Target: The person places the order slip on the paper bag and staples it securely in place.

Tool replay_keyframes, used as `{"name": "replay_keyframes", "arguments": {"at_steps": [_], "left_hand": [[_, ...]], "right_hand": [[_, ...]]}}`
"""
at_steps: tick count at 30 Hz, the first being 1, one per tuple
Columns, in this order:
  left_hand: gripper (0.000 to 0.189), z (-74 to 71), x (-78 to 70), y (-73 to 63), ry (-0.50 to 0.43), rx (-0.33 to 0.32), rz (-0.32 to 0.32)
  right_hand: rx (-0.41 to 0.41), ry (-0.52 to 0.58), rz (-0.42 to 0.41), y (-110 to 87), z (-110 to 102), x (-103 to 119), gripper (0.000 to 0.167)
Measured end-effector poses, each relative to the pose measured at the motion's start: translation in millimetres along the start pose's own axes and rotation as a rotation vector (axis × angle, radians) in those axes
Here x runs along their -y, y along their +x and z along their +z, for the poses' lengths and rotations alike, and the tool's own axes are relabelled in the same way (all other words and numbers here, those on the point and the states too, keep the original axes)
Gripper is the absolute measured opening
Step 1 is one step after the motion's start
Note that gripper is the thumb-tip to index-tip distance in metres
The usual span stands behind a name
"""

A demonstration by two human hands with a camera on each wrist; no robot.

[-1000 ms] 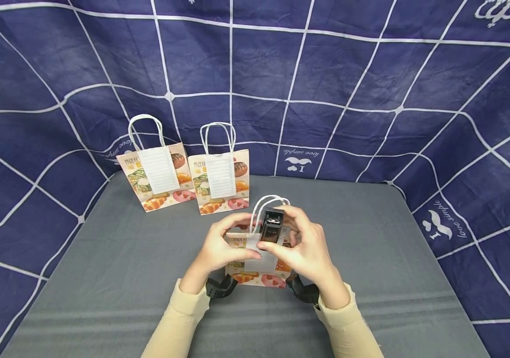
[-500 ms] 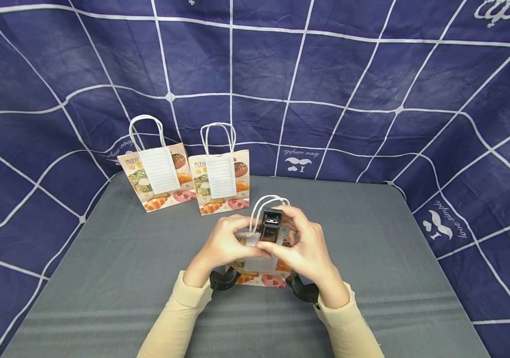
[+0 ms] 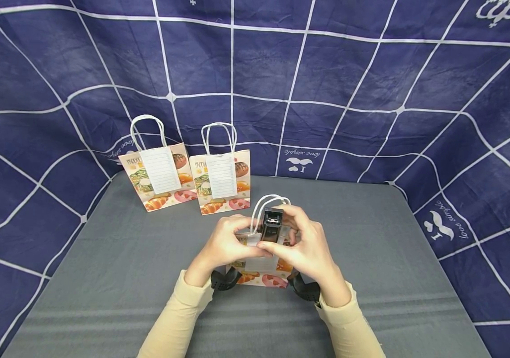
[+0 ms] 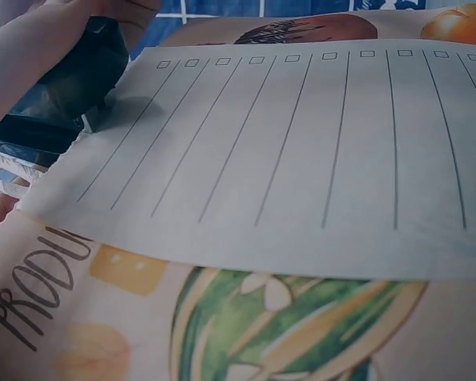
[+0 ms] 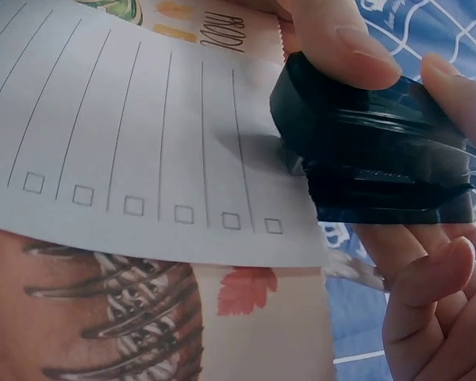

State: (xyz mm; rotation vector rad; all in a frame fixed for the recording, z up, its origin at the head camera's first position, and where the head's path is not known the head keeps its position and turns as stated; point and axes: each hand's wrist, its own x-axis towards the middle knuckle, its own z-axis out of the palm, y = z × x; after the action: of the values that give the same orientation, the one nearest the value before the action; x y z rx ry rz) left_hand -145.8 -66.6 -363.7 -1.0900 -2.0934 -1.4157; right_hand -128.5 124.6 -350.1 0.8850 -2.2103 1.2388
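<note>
A small black stapler (image 3: 271, 228) stands upright over the top edge of the nearest printed paper bag (image 3: 255, 278). Its mouth straddles the edge of a lined white paper slip (image 4: 285, 143) lying against the bag's front. My right hand (image 3: 308, 248) holds the stapler from the right, thumb in front. From the left, my left hand (image 3: 223, 246) also grips around it, thumb reaching across below the right thumb. Both wrist views show the slip's ruled lines and checkboxes up close, with the stapler (image 5: 373, 151) between fingers. The fingers behind the bag are partly hidden.
Two similar paper bags, one at the left (image 3: 143, 199) and one beside it (image 3: 201, 194), stand at the back with white slips and twisted handles. A grey cloth (image 3: 371, 248) covers the table. A blue checked curtain (image 3: 349, 74) hangs behind and at the sides.
My left hand has shifted right, bringing its thumb and fingers onto the stapler. My right hand, the stapler and the bags hold nearly the same positions.
</note>
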Motion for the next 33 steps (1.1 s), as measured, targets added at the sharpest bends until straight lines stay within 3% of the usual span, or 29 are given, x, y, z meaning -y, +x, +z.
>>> {"name": "replay_keyframes", "arguments": {"at_steps": [5,8,11,14,16,18,20,22,27,33], "left_hand": [[0.048,6.5,22.5,-8.6,0.005,0.014,-0.018],[0.047,8.4,31.7,-12.4,0.005,0.023,-0.038],[0.047,8.6,32.8,-12.5,-0.008,0.027,-0.044],[0.048,9.1,31.9,-11.8,-0.025,0.027,-0.042],[0.048,9.1,31.5,-11.9,-0.041,0.026,-0.051],[0.048,9.3,31.5,-12.2,-0.045,0.027,-0.055],[0.048,9.0,31.7,-12.2,-0.044,0.025,-0.055],[0.048,8.9,31.8,-12.2,-0.039,0.027,-0.054],[0.047,8.6,32.1,-12.6,-0.016,0.022,-0.050],[0.046,8.4,32.0,-13.2,-0.002,0.020,-0.054]], "right_hand": [[-0.001,0.036,0.080,-2.3,-0.6,2.3,0.070],[-0.033,0.078,0.082,-5.0,-1.4,3.1,0.076],[-0.130,0.157,-0.016,-5.2,-3.1,1.7,0.074],[-0.282,0.228,-0.121,-4.6,-4.0,-3.4,0.068],[-0.361,0.237,-0.127,-5.1,-4.3,-7.3,0.071],[-0.382,0.246,-0.086,-6.3,-4.9,-10.4,0.077],[-0.324,0.248,-0.033,-6.2,-7.0,-10.2,0.081],[-0.211,0.244,0.035,-6.2,-9.3,-9.0,0.081],[0.046,0.246,0.164,-7.1,-10.0,-8.9,0.065],[0.121,0.291,0.131,-6.6,-6.5,-13.3,0.051]]}}
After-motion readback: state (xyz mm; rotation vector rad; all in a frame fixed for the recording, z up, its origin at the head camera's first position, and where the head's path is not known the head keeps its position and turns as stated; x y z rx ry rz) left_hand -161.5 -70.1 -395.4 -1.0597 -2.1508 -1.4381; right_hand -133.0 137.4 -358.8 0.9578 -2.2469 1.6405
